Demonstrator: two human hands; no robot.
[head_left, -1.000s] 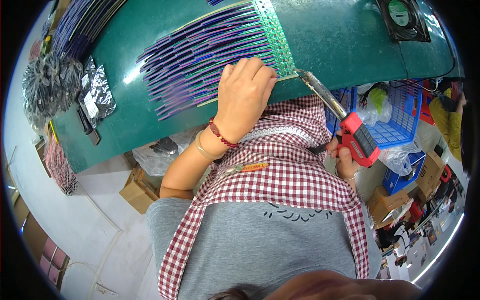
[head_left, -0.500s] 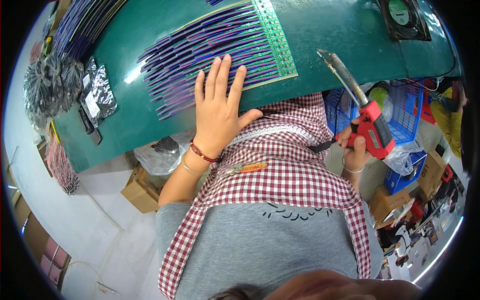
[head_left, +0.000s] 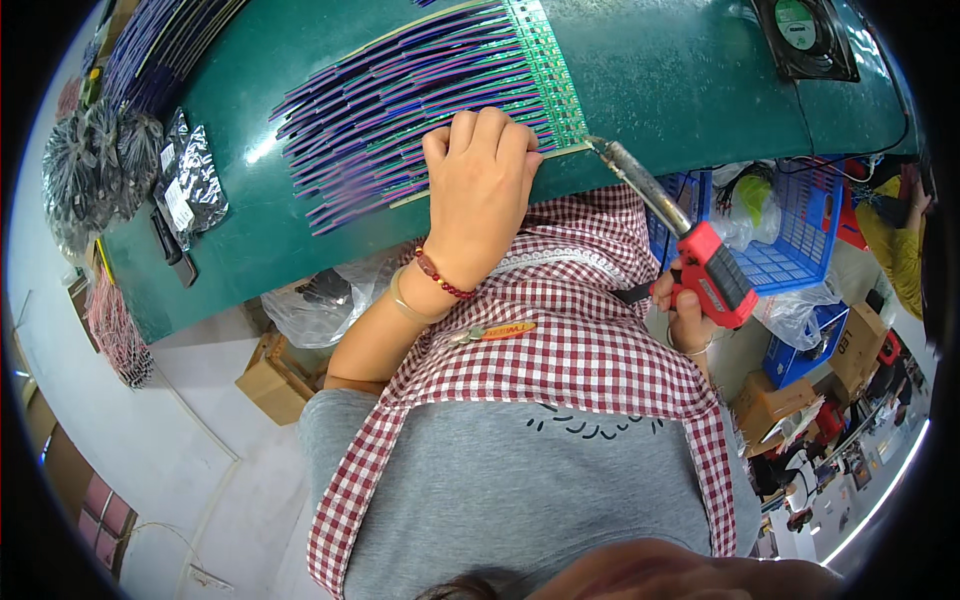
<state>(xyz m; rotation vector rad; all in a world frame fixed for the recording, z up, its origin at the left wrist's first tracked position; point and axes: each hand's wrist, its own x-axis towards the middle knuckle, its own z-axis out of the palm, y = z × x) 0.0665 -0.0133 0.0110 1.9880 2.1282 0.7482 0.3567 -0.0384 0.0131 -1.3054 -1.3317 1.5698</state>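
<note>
The circuit board (head_left: 553, 80) lies on the counter (head_left: 665, 65) just right of the left hand (head_left: 482, 185), curled over wires (head_left: 400, 95), whether gripping I cannot tell, while the right hand (head_left: 688, 318) holds a soldering gun (head_left: 718, 278).

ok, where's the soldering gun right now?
Head view, right of centre: the red-and-black soldering gun is in the right hand, its tip at or just beside the near right corner of the green circuit board panel.
</note>
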